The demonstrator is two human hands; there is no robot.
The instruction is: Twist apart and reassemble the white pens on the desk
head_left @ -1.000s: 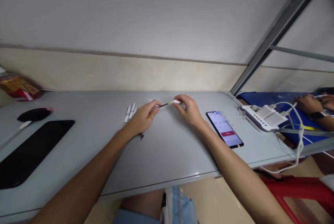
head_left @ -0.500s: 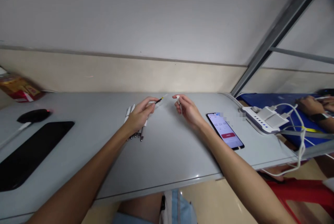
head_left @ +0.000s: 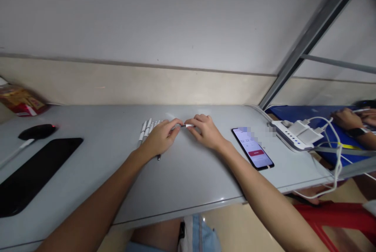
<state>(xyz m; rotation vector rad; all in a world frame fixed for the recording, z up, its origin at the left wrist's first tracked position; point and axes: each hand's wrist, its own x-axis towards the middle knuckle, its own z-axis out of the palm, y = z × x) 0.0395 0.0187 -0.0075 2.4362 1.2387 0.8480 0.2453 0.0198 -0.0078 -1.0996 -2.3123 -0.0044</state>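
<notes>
My left hand point(head_left: 163, 136) is closed in a pinch on a thin pen refill point(head_left: 183, 126), of which only a short dark length shows between the hands. My right hand point(head_left: 205, 131) pinches a short white pen barrel point(head_left: 190, 125), its end meeting the refill. Whether the refill sits inside the barrel is too small to tell. Several white pens point(head_left: 143, 129) lie side by side on the desk, partly covered by my left hand and wrist. One dark pen tip point(head_left: 159, 157) pokes out below that hand.
Right of my hands lies a lit phone point(head_left: 253, 148), with a white power strip point(head_left: 290, 136) and cables beyond it. On the left are a black tablet-like slab point(head_left: 41, 173), a black mouse-shaped device point(head_left: 37, 131) and a jar point(head_left: 22, 99). Another person's hands point(head_left: 348, 120) are at far right.
My hands have come together and lowered slightly. The refill, held apart from the white barrel before, now meets its end. The yellow band and clear end seen earlier no longer show.
</notes>
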